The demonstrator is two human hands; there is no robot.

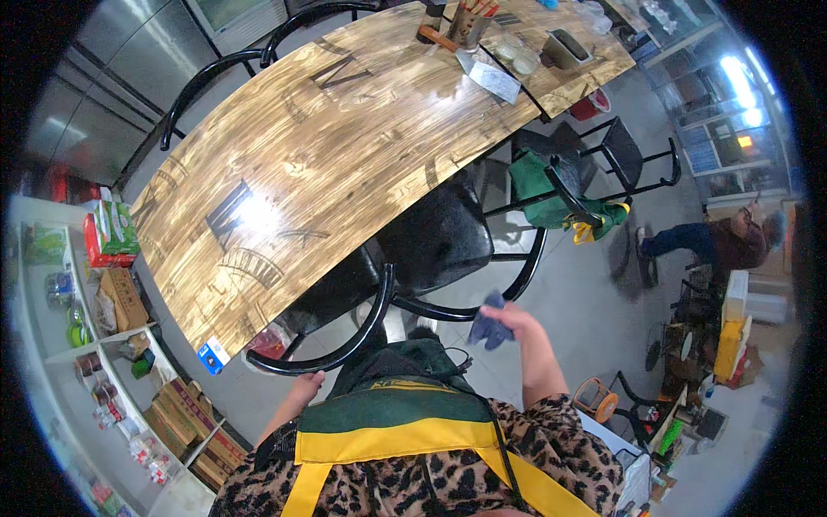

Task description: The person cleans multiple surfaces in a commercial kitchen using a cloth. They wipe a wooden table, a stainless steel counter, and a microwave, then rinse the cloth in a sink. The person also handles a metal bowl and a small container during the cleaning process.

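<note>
My right hand (507,318) grips a dark blue-grey cloth (492,323), beside the curved black armrest of a chair (439,239). Lower left, my left hand (310,386) is beside the black armrest of another chair (381,316); whether it touches the armrest or holds anything is unclear. Before me stretches a wood-patterned table (310,174) with printed clock faces and shiny reflections. A blue and white box (213,355) lies at its near left corner. Toward the far end lies a wide-bladed scraper (492,79) with a wooden handle, near a container of chopsticks (470,24).
White shelves (123,352) with boxes and packets stand at left. A green and yellow apron (539,184) hangs over a chair at right. Another person (717,242) is farther right, near a cluttered bench. A red bucket (589,105) stands beyond the table edge.
</note>
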